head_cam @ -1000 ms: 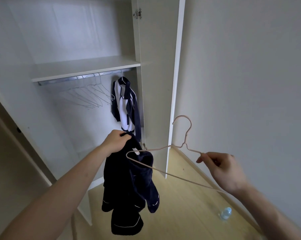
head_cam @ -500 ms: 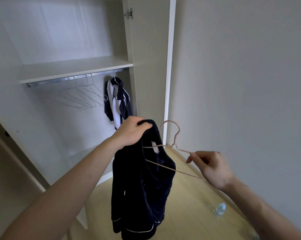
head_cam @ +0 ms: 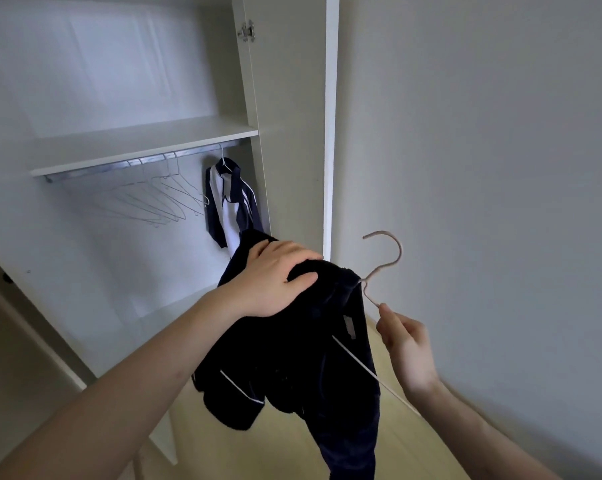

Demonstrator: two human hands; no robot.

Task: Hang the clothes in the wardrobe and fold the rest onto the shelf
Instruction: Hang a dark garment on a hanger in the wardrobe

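Note:
A dark navy garment (head_cam: 303,368) with thin white piping hangs in front of me. My left hand (head_cam: 275,278) grips its top at the shoulder. A pink wire hanger (head_cam: 384,265) passes inside the garment's neck, its hook sticking up to the right. My right hand (head_cam: 405,344) pinches the hanger just below the hook. Behind them stands the open wardrobe, with a white shelf (head_cam: 143,143) and a metal rail (head_cam: 136,162) under it.
Several bare wire hangers (head_cam: 161,199) hang on the rail. A navy and white jacket (head_cam: 232,202) hangs at the rail's right end. The wardrobe's open door (head_cam: 292,116) stands beside a plain wall (head_cam: 483,168). Wooden floor (head_cam: 223,452) lies below.
The hanger has gone into the garment's neck. My left hand has shifted right and spread over the garment's shoulder. My right hand has slid up to just below the hook.

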